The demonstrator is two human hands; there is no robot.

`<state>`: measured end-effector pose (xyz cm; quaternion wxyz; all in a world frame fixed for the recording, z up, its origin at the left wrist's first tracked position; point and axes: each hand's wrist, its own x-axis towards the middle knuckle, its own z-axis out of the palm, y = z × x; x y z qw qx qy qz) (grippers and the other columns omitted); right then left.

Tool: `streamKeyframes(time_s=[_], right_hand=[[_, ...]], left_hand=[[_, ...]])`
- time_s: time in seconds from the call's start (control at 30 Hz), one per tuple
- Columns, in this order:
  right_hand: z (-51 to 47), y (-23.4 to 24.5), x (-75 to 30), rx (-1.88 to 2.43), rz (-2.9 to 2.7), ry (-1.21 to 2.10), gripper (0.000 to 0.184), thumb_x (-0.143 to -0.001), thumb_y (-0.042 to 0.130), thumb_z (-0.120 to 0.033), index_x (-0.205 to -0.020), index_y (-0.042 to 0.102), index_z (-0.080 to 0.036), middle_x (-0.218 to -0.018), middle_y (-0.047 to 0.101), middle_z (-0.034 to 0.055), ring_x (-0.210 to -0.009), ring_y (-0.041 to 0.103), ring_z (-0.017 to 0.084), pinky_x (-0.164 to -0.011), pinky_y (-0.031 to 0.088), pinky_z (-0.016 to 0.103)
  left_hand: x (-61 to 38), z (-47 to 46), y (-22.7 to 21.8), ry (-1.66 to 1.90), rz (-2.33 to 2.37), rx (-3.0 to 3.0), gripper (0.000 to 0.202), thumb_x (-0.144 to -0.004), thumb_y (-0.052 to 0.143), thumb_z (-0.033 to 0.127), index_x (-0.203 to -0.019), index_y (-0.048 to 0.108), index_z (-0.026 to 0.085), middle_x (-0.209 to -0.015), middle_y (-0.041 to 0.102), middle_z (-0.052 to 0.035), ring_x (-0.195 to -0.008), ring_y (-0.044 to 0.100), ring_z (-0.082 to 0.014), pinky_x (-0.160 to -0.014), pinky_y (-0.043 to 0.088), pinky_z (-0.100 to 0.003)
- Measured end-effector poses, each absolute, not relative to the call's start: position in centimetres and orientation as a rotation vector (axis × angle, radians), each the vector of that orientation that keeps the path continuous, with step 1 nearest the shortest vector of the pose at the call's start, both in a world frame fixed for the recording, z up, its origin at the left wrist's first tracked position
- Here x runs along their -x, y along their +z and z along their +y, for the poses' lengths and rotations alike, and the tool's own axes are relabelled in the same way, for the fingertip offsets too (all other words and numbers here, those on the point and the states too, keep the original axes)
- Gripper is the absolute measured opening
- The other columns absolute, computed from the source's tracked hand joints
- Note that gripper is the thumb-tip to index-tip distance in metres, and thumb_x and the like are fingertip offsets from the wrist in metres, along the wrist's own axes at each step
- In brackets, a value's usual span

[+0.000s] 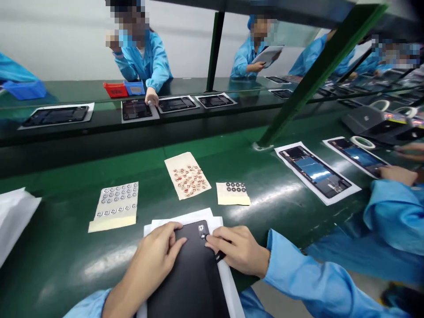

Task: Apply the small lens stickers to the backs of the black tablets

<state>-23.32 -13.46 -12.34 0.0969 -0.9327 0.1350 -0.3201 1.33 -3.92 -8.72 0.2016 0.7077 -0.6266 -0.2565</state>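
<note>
Left hand (155, 260) lies open, pinning a black device back panel (188, 278) on white paper (215, 223) — right hand (240, 249) closes on a slim black tool (220, 255) beside its camera opening (202, 234).

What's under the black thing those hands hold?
White paper sheets stick out under the black device. The device covers most of them, so their middle can't be seen.

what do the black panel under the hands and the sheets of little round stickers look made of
The black back panel looks like matte plastic, though coated metal is possible: it shows only a soft, even sheen. The cream sticker sheet and the smaller sheet with dark rings look like paper backing, judging by their thin, flat, dull look. The stickers' own material is too small to tell.
</note>
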Motion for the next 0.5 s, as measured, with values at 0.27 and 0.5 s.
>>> streamKeyframes(time_s=[0.27, 0.5], right_hand=[[-11.6, -11.9, 22.0, 2.81, 0.542, -0.813, 0.021, -0.1, 0.056, -0.016, -0.119, 0.064, -0.011, -0.094, 0.064, 0.0057, -0.072, 0.063, 0.011, -0.056, 0.044, 0.025], [-11.7, -9.6, 22.0, 2.816, 0.547, -0.508, 0.023, -0.104, 0.049, -0.025, -0.113, 0.069, -0.017, -0.084, 0.06, 0.0022, -0.055, 0.054, 0.01, -0.049, 0.033, 0.03]], left_hand=[[-1.4, -2.6, -10.4, -0.741, -1.665, -1.792, 0.017, -0.095, 0.062, 0.028, -0.11, 0.067, 0.023, -0.082, 0.065, 0.0004, -0.071, 0.063, -0.0143, -0.065, 0.049, -0.025], [-4.4, -1.8, -9.1, -0.903, -1.395, -1.784, 0.02, -0.097, 0.058, 0.038, -0.098, 0.07, 0.023, -0.087, 0.069, -0.0006, -0.076, 0.064, -0.0132, -0.069, 0.048, -0.023]])
